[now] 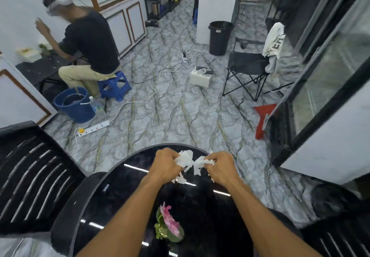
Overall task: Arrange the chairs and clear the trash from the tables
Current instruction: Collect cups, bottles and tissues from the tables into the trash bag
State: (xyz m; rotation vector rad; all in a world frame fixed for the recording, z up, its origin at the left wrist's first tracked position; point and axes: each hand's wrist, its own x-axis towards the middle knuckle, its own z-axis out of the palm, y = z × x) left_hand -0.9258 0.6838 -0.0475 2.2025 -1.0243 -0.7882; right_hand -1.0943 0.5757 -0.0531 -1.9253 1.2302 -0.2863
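Observation:
Over the far edge of the glossy black round table, my left hand and my right hand both grip crumpled white tissue paper. The tissue stretches between the two fists, and torn bits hang below my left hand. A black slatted plastic chair stands at the table's left side. Another black chair is at the lower right, partly cut off by the frame. A black trash bin stands far across the room on the floor.
Pink artificial flowers sit on the table between my forearms. A person sits on a blue stool at the left beside a blue bucket. A power strip and cables cross the marble floor. A black folding chair stands right.

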